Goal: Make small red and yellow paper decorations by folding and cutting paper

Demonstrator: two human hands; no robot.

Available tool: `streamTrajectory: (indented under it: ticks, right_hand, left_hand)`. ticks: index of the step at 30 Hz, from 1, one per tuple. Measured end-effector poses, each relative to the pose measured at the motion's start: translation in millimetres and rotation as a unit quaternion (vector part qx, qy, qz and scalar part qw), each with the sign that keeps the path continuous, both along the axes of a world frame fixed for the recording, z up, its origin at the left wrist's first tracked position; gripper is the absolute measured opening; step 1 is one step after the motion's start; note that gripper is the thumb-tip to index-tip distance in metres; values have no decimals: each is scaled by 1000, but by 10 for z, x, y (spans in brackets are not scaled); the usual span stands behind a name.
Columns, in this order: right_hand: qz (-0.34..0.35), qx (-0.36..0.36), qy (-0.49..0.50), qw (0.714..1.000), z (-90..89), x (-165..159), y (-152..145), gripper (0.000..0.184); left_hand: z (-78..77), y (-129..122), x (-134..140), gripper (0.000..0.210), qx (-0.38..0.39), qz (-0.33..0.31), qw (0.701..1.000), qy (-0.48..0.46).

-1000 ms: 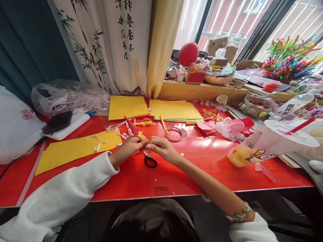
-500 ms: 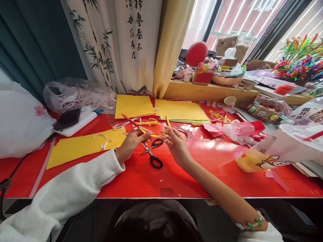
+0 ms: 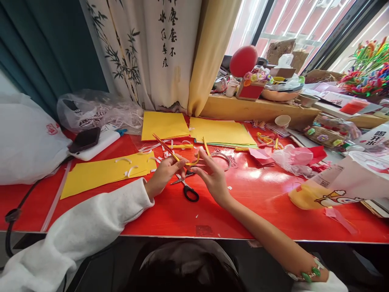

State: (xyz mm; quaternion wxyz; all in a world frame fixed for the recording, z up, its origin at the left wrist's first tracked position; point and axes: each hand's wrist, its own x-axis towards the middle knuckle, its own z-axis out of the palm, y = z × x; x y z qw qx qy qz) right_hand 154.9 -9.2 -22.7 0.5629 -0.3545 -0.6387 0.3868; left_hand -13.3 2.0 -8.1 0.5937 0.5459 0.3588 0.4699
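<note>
My left hand (image 3: pixel 165 174) pinches a narrow folded paper strip (image 3: pixel 164 145), red and yellow, whose long end points up to the far left. From its fingertips a yellow end (image 3: pixel 194 161) curls up toward my right hand (image 3: pixel 214 178). The fingers of my right hand are bent, with the thumb apart below, and a short yellow piece (image 3: pixel 206 147) sticks up between them. Whether that piece joins the curled end is hidden by the fingers. Under the hands lie black-handled scissors (image 3: pixel 191 194), blades slightly apart, one handle loop partly covered by my hands.
Yellow paper sheets (image 3: pixel 165 125) and another stack (image 3: pixel 221 132) lie at the back. Cut yellow sheets (image 3: pixel 100 175) with white scraps are at left. A clear tape ring (image 3: pixel 226 160) lies behind my right hand. A tilted drink cup (image 3: pixel 328 186) stands right, near pink paper (image 3: pixel 261 156).
The yellow end between my hands has gone from nearly flat to curling upward. My right thumb has spread away from the fingers. The view has shifted slightly.
</note>
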Motion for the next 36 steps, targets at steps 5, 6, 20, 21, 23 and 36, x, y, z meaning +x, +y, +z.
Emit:
streamTrajectory:
  ticks: [5,6,20,21,23,36]
  right_hand:
    - [-32,91,-102,990,-63,28,32,48]
    - [-38,111,-115,986,-65,37,36,46]
    - [-44,325,-230,916,115,78,11,60]
    - [-46,328,-233,914,116,87,14,58]
    - [-35,333,-242,911,119,104,15,53]
    - [18,264,-226,938,157,134,42,20]
  left_hand:
    - [-13,-6,-4,32,-3,-25,1000,-12]
    - [-19,-9,-5,32,2,-31,999,-14]
    - [-15,-19,-13,32,43,-61,997,35]
    - [-13,-24,-13,32,49,-63,996,38]
    - [-12,-35,-11,31,55,-70,995,41]
    - [-4,-16,-20,29,69,-78,995,11]
